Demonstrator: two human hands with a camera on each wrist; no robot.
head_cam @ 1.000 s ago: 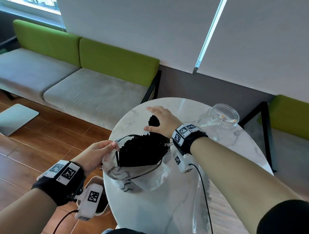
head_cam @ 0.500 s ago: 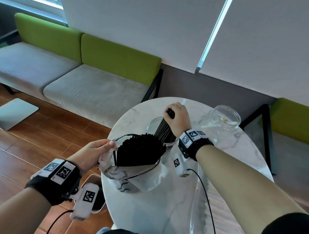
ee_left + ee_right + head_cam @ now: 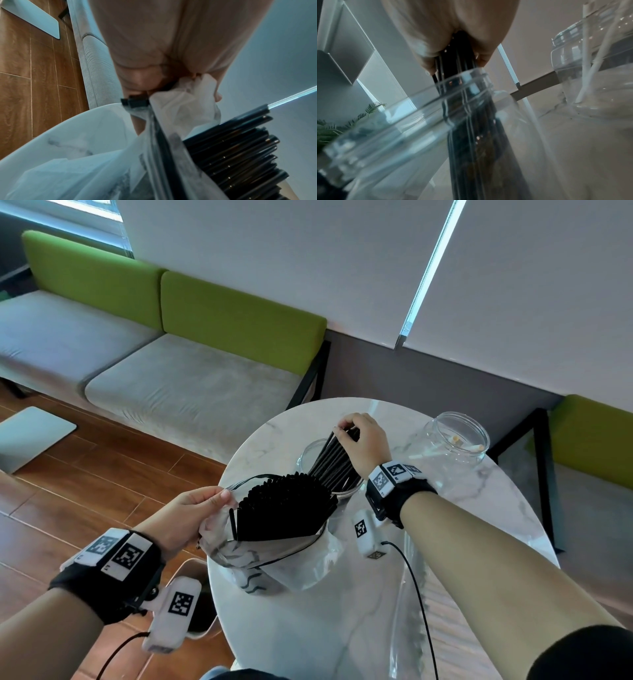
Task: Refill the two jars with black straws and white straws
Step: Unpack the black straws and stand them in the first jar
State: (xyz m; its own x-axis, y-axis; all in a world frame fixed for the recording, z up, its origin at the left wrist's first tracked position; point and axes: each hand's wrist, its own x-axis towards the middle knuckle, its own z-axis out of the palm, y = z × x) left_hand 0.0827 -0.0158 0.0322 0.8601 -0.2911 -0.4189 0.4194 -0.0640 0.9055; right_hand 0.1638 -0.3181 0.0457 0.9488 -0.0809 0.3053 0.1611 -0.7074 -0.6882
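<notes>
Now right hand (image 3: 364, 445) grips black straws (image 3: 334, 462) in near jar (image 3: 306, 453); left hand (image 3: 186, 517) pinches bag (image 3: 298, 565).

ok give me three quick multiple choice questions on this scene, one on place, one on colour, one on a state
1. Where is the bundle of black plastic straws held by the right hand?
A. on the bench
B. in the nearer clear glass jar
C. on the floor

2. What colour are the straws in the farther clear jar?
A. white
B. green
C. red

3. What is the left hand doing?
A. hanging idle
B. pressing flat on the round marble table
C. pinching the clear plastic bag open

Key: 1 B, the lower ends pass through its mouth; 2 A, pale sticks lean inside; 3 C, fingers pinch the rim.
</notes>
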